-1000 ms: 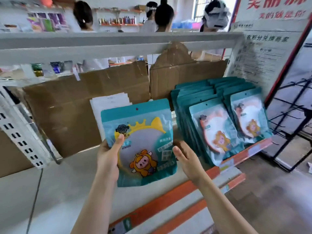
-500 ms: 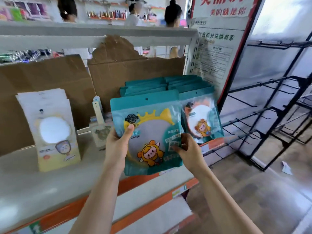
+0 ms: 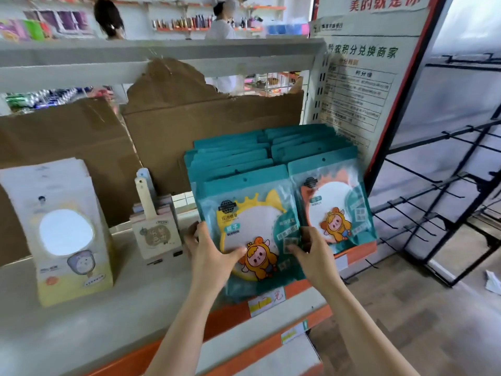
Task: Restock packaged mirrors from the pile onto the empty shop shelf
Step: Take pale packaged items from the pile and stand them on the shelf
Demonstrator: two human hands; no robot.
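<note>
The yellow mirror packet point(image 3: 252, 226) stands upright at twelve o'clock, long axis vertical, fronting the left teal stack point(image 3: 230, 158) on the shelf point(image 3: 108, 308). My left hand point(image 3: 208, 253) grips its nine o'clock edge. My right hand point(image 3: 311, 256) pinches its four o'clock corner. Both are equally near.

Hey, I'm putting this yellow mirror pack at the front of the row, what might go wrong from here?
The yellow mirror pack stands at the shelf's orange front edge, with a full row behind; released, it may tip off forward. The right hand lies close beside the orange mirror pack and might drag it out.
</note>
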